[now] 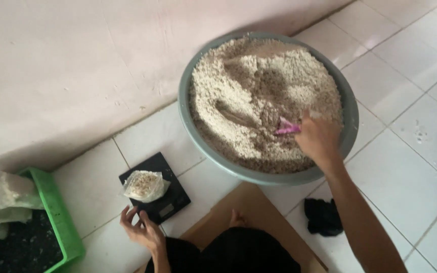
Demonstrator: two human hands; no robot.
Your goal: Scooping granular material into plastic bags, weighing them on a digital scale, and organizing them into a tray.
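A wide grey basin [198, 136] on the tiled floor is heaped with pale, crumbly grain-like mix [259, 86]. My right hand [318, 139] reaches into it, closed on the pink handle of a scoop [287, 129] whose bowl is buried in the mix. A small clear bag [145, 185] partly filled with the same mix sits on a black digital scale [165, 199] left of the basin. My left hand [141, 230] rests on the floor just below the scale, fingers spread, holding nothing.
A green plastic crate [56, 212] with dark contents and a pale sack [3, 197] stands at the left edge. A black cloth [323, 216] lies on the tiles near my right forearm. Brown cardboard [249, 207] lies under my knees. A pinkish wall runs behind.
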